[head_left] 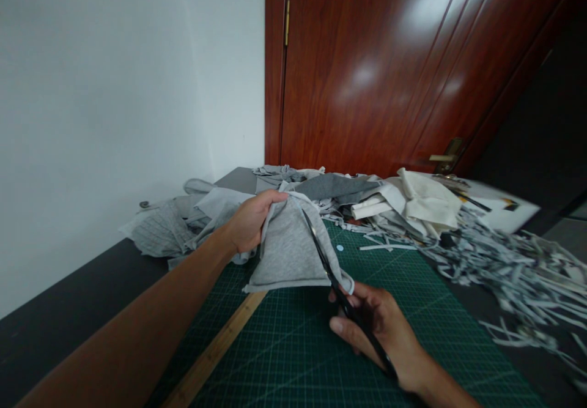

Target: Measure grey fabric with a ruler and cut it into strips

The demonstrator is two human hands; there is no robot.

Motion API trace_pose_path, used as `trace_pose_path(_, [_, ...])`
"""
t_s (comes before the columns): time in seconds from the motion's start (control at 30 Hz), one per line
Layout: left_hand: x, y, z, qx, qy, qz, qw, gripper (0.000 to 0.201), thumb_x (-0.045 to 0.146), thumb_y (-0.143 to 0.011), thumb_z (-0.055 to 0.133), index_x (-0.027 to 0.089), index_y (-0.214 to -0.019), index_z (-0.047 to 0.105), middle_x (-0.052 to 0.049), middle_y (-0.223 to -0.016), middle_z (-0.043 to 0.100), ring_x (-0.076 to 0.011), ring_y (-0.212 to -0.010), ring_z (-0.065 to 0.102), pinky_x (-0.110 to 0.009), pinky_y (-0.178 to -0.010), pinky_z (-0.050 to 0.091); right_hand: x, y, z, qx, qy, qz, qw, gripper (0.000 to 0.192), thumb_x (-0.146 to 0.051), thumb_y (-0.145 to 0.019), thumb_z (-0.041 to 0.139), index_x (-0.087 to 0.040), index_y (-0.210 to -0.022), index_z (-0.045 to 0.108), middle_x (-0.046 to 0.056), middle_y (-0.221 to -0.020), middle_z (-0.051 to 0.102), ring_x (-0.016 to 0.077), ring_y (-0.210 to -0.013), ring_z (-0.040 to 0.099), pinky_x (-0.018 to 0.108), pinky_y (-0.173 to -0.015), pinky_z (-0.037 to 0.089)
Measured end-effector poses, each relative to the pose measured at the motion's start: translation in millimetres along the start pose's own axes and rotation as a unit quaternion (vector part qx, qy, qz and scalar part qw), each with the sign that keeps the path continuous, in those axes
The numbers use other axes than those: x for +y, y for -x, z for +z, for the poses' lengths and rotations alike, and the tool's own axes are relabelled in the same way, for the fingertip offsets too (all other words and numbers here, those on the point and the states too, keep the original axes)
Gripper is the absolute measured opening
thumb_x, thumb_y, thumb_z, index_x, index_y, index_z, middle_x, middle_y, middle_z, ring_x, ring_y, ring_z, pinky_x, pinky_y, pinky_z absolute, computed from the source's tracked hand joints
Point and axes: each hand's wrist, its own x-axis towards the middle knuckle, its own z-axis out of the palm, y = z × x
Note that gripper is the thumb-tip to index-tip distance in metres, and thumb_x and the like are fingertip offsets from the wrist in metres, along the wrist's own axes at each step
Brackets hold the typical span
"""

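My left hand [254, 223] pinches the upper edge of a light grey piece of fabric [291, 249], which hangs down above the green cutting mat [284, 347]. In my right hand [380, 322] is a pair of scissors [343, 298] with black handles. Their blades point up and away along the right side of the fabric, next to a narrow edge strip [326, 230]. Whether the blades are parted I cannot make out. Part of the scissor handles is hidden by my right fingers.
A wooden ruler [215, 356] lies on the mat below the fabric. Grey cloth [169, 230] is heaped at the left, and cream and grey cloth [426, 203] at the back. Thin cut strips [509, 273] pile up at the right. A white wall and a wooden door [348, 59] stand behind.
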Motion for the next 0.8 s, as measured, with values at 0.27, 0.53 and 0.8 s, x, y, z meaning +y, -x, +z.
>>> trace_pose_path(0.27, [-0.7, -1.2, -5.4, -0.063, -0.018, 0.047, 0.997, 0.02, 0.033, -0.082, 0.074, 0.014, -0.079, 0.078, -0.008, -0.069, 0.077, -0.0239, -0.065, 0.075, -0.031, -0.067, 0.06, -4.3, 0.5, 0.3, 0.011, 0.031, -0.004, 0.999, 0.039, -0.05, -0.084, 0.086, -0.019, -0.1, 0.069, -0.007, -0.068, 0.046, 0.0099, -0.052, 0.042, 0.021, -0.045, 0.033])
trace_pose_path(0.53, [-0.8, 4.0, -4.0, -0.083, -0.086, 0.113, 0.986, 0.032, 0.015, -0.064, 0.091, 0.013, -0.092, 0.076, -0.006, -0.084, 0.08, -0.0183, -0.07, 0.073, -0.027, -0.068, 0.057, -6.6, -0.3, 1.3, 0.02, 0.033, -0.005, 0.999, 0.04, -0.051, -0.085, 0.085, -0.018, -0.101, 0.07, -0.007, -0.065, 0.048, 0.0096, -0.05, 0.042, 0.021, -0.044, 0.034])
trace_pose_path(0.8, [0.6, 2.5, 1.9, -0.002, -0.099, 0.188, 0.977, 0.025, 0.021, -0.069, 0.089, 0.019, -0.085, 0.07, 0.0, -0.075, 0.073, -0.0149, -0.06, 0.065, -0.025, -0.059, 0.049, -7.4, -0.6, 1.0, 0.028, 0.029, -0.011, 0.999, 0.042, -0.051, -0.081, 0.089, -0.019, -0.1, 0.07, -0.007, -0.064, 0.048, 0.0097, -0.049, 0.043, 0.021, -0.044, 0.034])
